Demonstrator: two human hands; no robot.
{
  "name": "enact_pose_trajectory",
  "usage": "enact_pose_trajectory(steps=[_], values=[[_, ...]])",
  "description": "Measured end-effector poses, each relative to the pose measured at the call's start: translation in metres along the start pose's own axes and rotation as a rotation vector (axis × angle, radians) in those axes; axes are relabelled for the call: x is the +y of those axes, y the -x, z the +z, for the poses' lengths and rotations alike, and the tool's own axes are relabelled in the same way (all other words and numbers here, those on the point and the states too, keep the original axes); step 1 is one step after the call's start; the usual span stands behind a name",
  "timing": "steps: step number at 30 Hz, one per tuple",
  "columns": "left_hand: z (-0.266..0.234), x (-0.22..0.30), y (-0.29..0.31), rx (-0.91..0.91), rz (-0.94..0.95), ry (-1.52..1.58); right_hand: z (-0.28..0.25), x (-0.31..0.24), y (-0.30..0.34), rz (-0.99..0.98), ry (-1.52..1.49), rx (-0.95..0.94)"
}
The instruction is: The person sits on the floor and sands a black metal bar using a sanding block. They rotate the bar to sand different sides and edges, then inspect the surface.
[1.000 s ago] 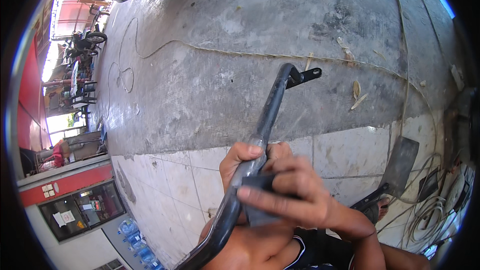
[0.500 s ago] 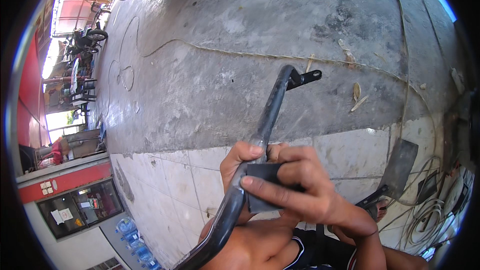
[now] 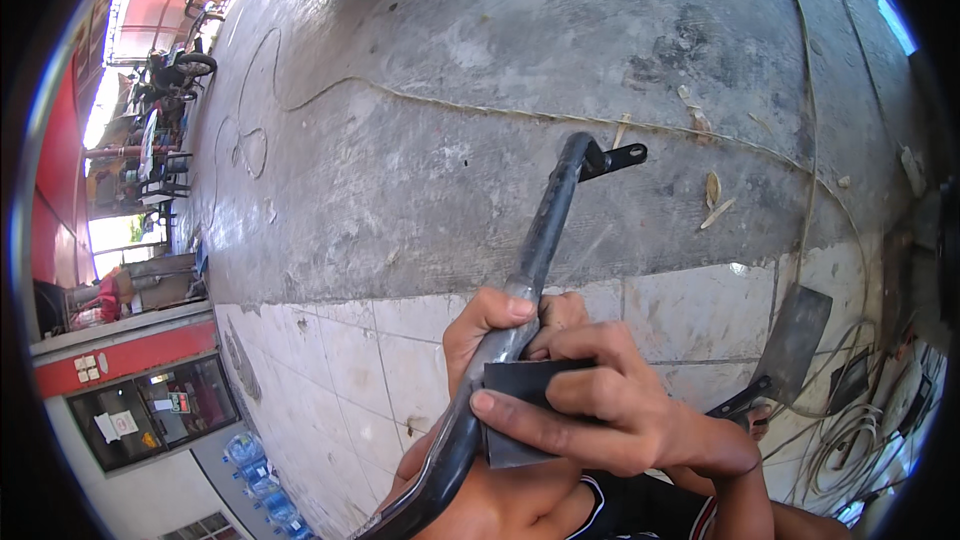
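Note:
A bent black metal tube [image 3: 545,235] slants up from the lower left, with a flat slotted tab at its far end. Partway along it the paint is worn to bare grey. My left hand [image 3: 482,328] is wrapped round the tube at this grey stretch, thumb on top. Just below, my right hand [image 3: 615,405] pinches a dark piece of sandpaper [image 3: 512,448] and presses it against the tube's side, index finger reaching to the metal. Part of the sandpaper is hidden under my right fingers.
A long thin cord [image 3: 470,107] crosses the concrete floor [image 3: 400,180]. To the right lie a dark flat plate [image 3: 797,340] and coiled hose [image 3: 845,460]. Blue water bottles [image 3: 262,485] stand at lower left. A motorcycle [image 3: 180,70] is parked at far left.
My right hand and the sandpaper have slid down along the tube, toward me. My left hand keeps its grip at nearly the same spot.

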State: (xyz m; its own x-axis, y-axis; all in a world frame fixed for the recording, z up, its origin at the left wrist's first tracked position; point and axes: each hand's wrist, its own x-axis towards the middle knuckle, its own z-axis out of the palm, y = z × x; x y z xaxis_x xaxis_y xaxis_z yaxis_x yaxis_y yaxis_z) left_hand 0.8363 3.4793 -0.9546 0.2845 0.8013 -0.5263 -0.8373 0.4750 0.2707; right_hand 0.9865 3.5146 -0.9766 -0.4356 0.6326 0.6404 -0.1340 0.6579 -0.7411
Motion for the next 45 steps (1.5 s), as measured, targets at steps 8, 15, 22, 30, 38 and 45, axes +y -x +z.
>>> enact_pose_trajectory(steps=[8,15,22,30,38,45], values=[[0.015,0.003,0.0,0.281,-0.113,0.335,0.01,0.004,0.004,-0.028,0.049,0.044],[0.011,0.005,-0.004,0.402,-0.057,-0.044,-0.011,0.0,-0.002,0.129,-0.019,-0.095],[0.004,0.008,-0.005,0.252,-0.172,0.154,0.001,0.008,0.003,0.117,0.009,-0.03],[0.015,0.011,0.004,0.341,-0.005,-0.049,-0.001,-0.006,-0.003,-0.014,0.003,-0.063],[-0.004,0.006,0.008,0.161,-0.127,0.241,0.0,-0.002,0.003,0.023,0.039,-0.049],[-0.021,0.005,0.004,-0.066,-0.157,0.235,-0.007,-0.005,-0.007,0.084,-0.071,-0.089]])
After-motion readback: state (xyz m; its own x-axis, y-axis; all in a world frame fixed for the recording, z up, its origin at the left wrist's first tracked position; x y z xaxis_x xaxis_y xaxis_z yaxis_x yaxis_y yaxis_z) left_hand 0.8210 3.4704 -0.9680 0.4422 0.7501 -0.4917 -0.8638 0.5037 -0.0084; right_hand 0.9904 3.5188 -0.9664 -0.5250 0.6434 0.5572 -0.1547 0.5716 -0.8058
